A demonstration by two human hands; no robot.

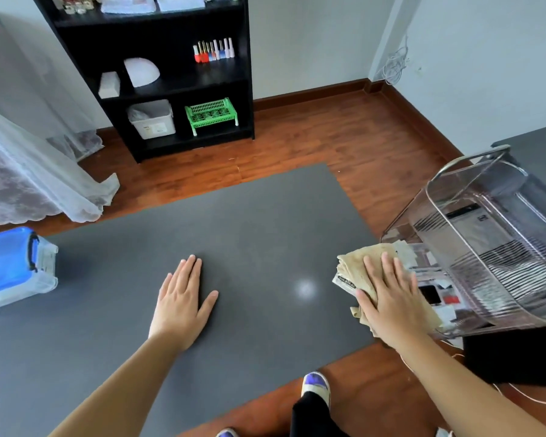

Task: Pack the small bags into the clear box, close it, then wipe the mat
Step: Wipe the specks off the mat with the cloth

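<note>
A dark grey mat covers the floor in front of me. My left hand lies flat on the mat, fingers spread, holding nothing. My right hand presses flat on a beige cloth at the mat's right edge. The clear box with a blue lid stands shut at the mat's left edge. Under the cloth, a small printed packet sticks out.
A clear plastic cart with papers and packets on its shelves stands right of the mat. A black shelf unit with a green basket stands against the far wall. A lace-draped table is at left. My shoe rests on the wooden floor.
</note>
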